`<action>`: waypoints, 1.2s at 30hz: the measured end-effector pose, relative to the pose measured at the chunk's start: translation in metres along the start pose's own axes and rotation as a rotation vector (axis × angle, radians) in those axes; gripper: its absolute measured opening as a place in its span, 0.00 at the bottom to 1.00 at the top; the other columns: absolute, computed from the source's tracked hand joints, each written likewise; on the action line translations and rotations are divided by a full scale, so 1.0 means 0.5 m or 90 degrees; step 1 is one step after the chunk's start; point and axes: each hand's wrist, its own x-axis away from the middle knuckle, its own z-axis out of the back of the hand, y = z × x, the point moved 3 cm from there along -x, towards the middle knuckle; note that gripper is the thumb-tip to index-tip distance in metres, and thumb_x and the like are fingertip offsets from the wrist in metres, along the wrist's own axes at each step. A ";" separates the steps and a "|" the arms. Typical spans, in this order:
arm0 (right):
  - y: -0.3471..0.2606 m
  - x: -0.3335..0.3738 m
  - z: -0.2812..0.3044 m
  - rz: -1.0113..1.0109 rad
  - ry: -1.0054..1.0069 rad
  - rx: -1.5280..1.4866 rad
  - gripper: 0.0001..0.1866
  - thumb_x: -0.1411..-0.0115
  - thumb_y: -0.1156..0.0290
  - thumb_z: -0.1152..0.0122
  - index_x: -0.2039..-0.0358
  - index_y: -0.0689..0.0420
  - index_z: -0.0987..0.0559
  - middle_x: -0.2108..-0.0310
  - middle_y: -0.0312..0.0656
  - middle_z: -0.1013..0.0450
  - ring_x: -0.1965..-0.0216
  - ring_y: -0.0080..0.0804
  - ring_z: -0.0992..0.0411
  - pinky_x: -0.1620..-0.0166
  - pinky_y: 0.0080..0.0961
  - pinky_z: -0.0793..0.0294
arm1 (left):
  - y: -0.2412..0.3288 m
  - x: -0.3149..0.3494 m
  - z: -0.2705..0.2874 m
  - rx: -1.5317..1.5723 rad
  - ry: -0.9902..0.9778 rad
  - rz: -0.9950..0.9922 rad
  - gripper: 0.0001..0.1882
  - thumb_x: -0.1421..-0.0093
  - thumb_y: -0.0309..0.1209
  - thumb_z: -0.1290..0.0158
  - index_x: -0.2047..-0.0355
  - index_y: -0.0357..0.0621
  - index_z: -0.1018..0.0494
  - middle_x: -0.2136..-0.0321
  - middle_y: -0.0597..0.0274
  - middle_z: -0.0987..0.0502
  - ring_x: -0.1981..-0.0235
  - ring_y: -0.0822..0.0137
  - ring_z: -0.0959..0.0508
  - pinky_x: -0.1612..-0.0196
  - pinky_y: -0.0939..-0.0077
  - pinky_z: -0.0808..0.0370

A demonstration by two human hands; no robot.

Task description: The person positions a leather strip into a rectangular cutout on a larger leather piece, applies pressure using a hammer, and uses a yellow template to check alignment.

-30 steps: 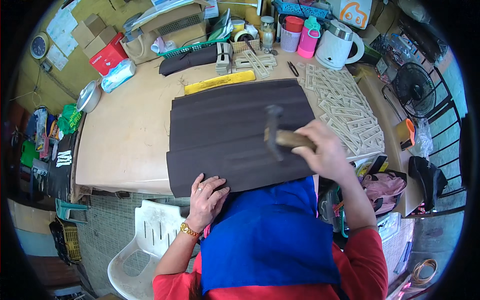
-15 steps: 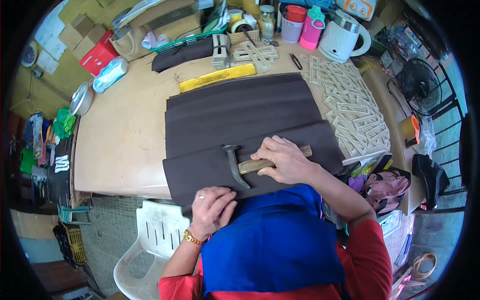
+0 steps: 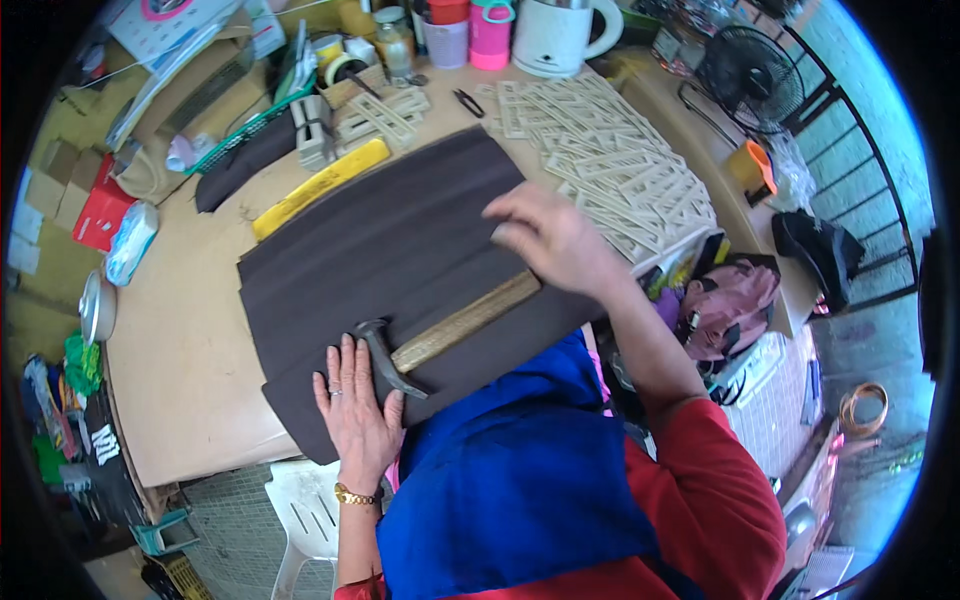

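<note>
We are seeing the hammer (image 3: 465, 322) lying on the near part of the dark sheets (image 3: 370, 245), its head pointing left and its wooden handle slanting far and right. Our left grip (image 3: 357, 425) is resting flat on the sheets just beside the hammer's head, fingers spread, grasping nothing. Our right grip (image 3: 565, 240) is hanging over the sheets' right side, beyond the handle's end, fingers loosely curled and parted, nothing showing in them. The counter (image 3: 165, 375) is carrying the sheets, a yellow strip (image 3: 320, 188) lying along their far edge and pale rectangular frames (image 3: 620, 165) spreading to the right.
</note>
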 end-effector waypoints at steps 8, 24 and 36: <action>0.072 0.124 0.118 -0.289 0.000 0.023 0.12 0.37 0.77 0.37 0.53 0.62 0.19 0.60 0.46 0.21 0.57 0.37 0.21 0.50 0.33 0.24 | -0.004 -0.001 0.015 -0.017 -0.062 0.001 0.40 0.31 0.51 0.55 0.26 0.40 0.47 0.25 0.52 0.47 0.23 0.50 0.51 0.24 0.46 0.61; -0.145 0.071 -0.165 0.189 -0.178 0.119 0.18 0.48 0.59 0.28 0.61 0.58 0.19 0.62 0.38 0.30 0.56 0.36 0.31 0.52 0.36 0.34 | -0.006 -0.002 0.015 -0.042 -0.070 -0.014 0.45 0.31 0.62 0.60 0.27 0.40 0.44 0.24 0.52 0.50 0.23 0.49 0.53 0.25 0.39 0.64; -0.153 0.066 -0.144 0.143 -0.144 0.060 0.19 0.48 0.59 0.27 0.60 0.58 0.18 0.62 0.39 0.30 0.56 0.36 0.32 0.53 0.35 0.33 | -0.014 -0.001 0.025 -0.059 -0.102 -0.036 0.43 0.31 0.61 0.61 0.27 0.41 0.44 0.24 0.50 0.50 0.23 0.47 0.54 0.25 0.39 0.64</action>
